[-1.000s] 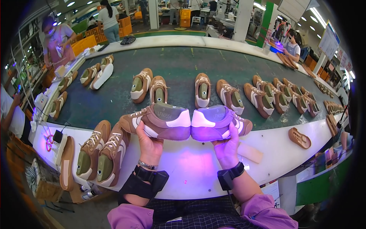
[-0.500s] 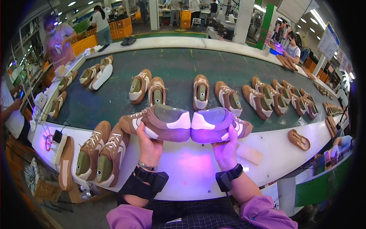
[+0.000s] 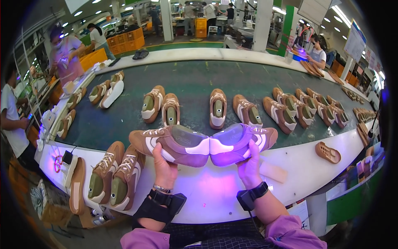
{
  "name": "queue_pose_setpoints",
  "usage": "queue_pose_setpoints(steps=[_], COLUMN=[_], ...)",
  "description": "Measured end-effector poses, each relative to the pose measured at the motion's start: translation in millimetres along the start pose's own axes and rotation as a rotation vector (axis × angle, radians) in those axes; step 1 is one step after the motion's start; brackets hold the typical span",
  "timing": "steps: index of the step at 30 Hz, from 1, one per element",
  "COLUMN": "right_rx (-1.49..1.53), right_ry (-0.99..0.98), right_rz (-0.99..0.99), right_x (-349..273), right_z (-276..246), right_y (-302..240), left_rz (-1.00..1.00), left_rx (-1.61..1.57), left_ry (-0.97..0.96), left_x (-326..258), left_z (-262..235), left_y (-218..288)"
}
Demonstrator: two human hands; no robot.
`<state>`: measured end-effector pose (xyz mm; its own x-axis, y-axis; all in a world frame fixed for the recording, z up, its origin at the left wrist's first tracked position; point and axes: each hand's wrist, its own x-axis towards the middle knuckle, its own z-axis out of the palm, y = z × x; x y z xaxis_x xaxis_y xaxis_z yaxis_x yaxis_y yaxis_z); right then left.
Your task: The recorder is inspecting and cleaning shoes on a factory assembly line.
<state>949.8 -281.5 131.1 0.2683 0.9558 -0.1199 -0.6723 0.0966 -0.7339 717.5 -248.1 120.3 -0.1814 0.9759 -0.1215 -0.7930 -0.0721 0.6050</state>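
Observation:
My left hand (image 3: 165, 169) is closed on one brown sneaker (image 3: 159, 141) with a white heel patch, white stripe and olive insole. A matching sneaker (image 3: 260, 139) is gripped in my right hand (image 3: 249, 169). Both are held over the white table edge with their heels touching and toes pointing outward; violet light falls on the heels. The fingers under the shoes are mostly hidden, while both thumbs show on the near sides. To the left of my left hand, two more brown sneakers (image 3: 126, 176) stand side by side on the white surface.
A brown outsole (image 3: 77, 186) leans at the left end, another (image 3: 327, 152) lies at right near a pale block (image 3: 273, 172). Beyond, the green belt (image 3: 195, 74) carries several sneakers (image 3: 217, 108). Co-workers (image 3: 66, 54) stand around the far sides.
The whole scene sits slightly lower in the picture as the view has tipped up. Both sneakers stay in my hands, heels together, their toes angled up slightly more.

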Motion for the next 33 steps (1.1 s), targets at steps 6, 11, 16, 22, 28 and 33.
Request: queue_pose_setpoints(steps=[6, 11, 16, 22, 28, 33], right_rx=[0.154, 0.030, -0.078, -0.590, -0.904, -1.285], right_ry=[-0.165, -0.395, -0.137, -0.001, -0.457, -0.769], right_rz=[0.072, 0.348, 0.454, -0.242, -0.183, 0.069], right_x=[-5.5, -25.4, -35.8, -41.6, -27.2, 20.0], right_z=[10.4, 15.5, -56.3, -85.4, 71.9, 101.8], right_y=[-4.7, -27.3, -64.7, -145.0, -131.4, -63.0], left_rz=[-0.161, -0.486, -0.514, 0.120, -0.140, -0.190], left_rx=[-0.126, -0.196, -0.065, 0.658, 1.005, 1.313], left_ry=[-0.167, -0.319, -0.258, -0.098, -0.417, -0.414], left_x=[-17.1, -57.3, -102.1, -145.7, -77.9, 45.2], left_z=[4.8, -16.8, -49.3, -61.9, 16.4, 62.3], left_y=[-1.9, 13.2, 65.7, 126.6, 188.7, 181.8])
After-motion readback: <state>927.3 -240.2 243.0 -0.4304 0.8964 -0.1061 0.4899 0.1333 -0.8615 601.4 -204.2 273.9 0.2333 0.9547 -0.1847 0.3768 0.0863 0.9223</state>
